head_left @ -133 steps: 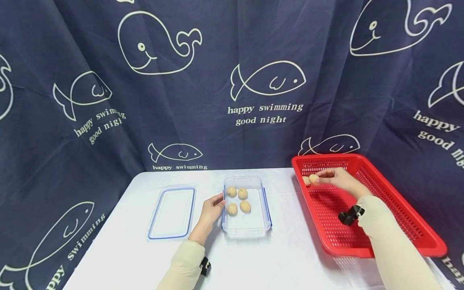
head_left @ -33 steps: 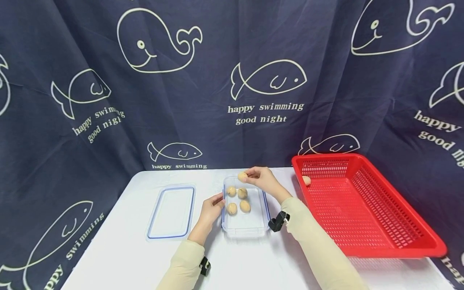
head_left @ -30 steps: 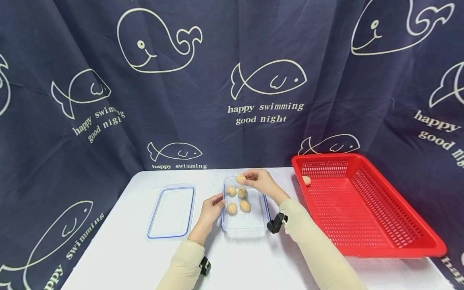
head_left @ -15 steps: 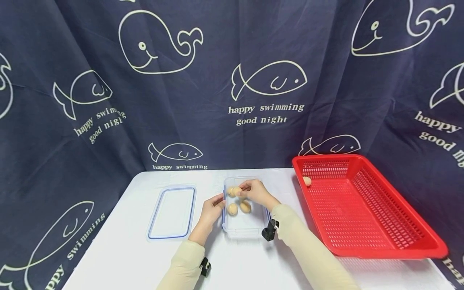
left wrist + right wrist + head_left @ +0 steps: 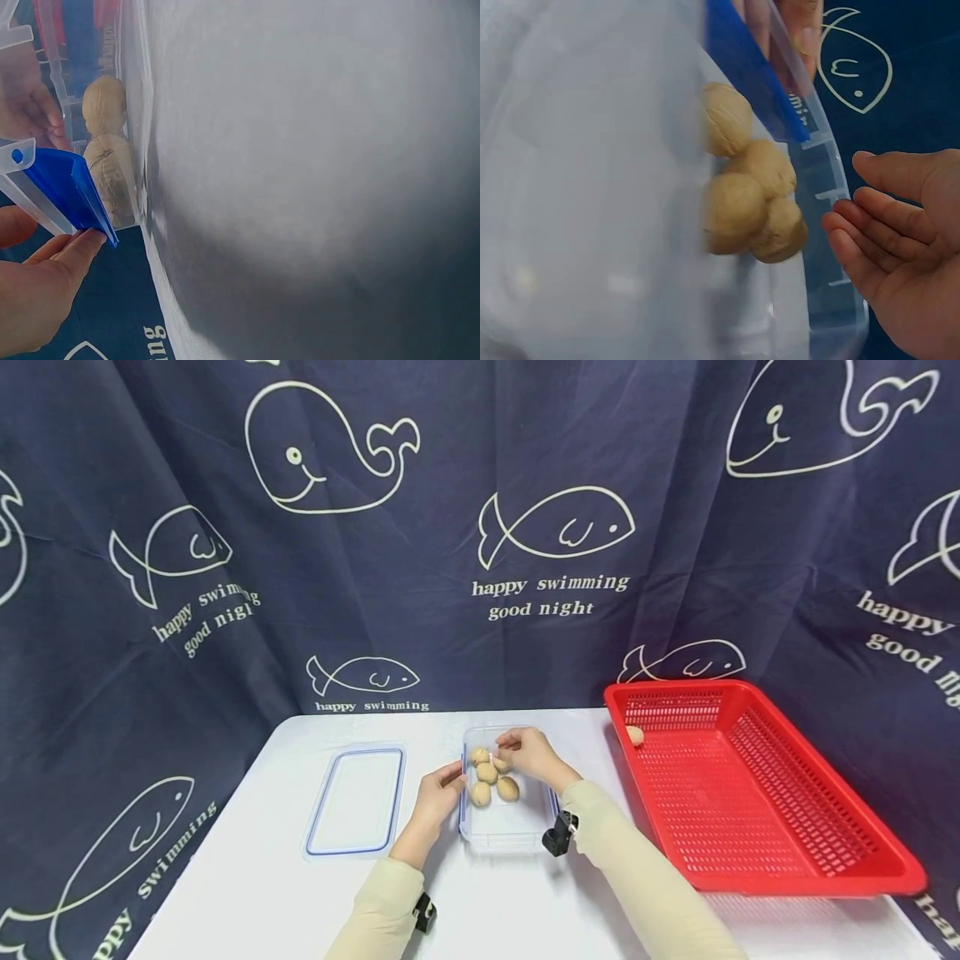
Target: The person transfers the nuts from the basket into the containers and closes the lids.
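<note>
- Walnuts [image 5: 487,773], five of them, are lying in the clear plastic box [image 5: 506,841], clustering just below and left of the fingertips of my right hand [image 5: 534,756], and just right of my left fingers.
- My right hand is hovering over the box; the thumb is standing apart from the other fingers, which are lying close together, loosely bent and holding nothing.
- One of the five is sitting half hidden under those right fingers in the head view; whether they are touching it, I cannot tell.
- My left hand [image 5: 435,797] is gripping the left wall of the box between thumb and fingers, and the fingertips are touching the blue clip [image 5: 67,195] on that side.
- A blue-edged lid [image 5: 355,802] is lying flat to the left of my left fingers, apart from the box.
- A red basket [image 5: 750,818] is standing well to the right of my right fingers, and another walnut [image 5: 635,737] is resting inside it, by the wall nearest them.
- A white table [image 5: 480,902] is spreading beneath the fingers of both hands.
- Beyond my fingers a dark blue curtain [image 5: 450,443] is hanging, showing white whales, fish and printed words.
- Pale sleeves [image 5: 375,906] are covering my arms behind the fingers, and small black cameras [image 5: 425,912] are sitting at my wrists.
</note>
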{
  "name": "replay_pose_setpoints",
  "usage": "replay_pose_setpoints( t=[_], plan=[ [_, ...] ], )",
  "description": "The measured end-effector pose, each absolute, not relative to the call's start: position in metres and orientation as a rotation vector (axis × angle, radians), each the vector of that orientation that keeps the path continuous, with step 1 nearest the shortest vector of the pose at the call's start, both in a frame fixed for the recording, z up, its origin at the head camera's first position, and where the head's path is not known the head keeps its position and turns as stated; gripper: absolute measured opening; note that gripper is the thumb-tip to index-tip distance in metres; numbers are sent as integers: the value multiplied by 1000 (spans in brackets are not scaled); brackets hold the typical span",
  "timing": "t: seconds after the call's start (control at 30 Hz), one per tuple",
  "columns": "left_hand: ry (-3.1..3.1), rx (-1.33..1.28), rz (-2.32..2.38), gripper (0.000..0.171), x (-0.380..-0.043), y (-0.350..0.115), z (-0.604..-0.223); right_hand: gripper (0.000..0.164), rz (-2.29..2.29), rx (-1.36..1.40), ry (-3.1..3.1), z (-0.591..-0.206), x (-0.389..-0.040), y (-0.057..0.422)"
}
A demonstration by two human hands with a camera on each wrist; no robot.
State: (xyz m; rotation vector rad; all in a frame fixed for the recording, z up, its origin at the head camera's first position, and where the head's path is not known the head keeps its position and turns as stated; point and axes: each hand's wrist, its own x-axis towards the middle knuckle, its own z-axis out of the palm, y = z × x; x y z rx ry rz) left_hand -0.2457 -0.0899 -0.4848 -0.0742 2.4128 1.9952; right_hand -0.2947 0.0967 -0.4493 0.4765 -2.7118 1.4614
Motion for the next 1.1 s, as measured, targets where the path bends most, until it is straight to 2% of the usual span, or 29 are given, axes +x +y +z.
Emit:
replay_pose_setpoints(
  t=[0.5,1.1],
  plan=[
    [2409,-81,1973,39,-245,-90,-486,21,1382,613,-2670,-417,-308,126],
    [2412,-72,1957,38,-244,-90,-484,28,1327,577,-2620,-370,-315,180]
  ],
)
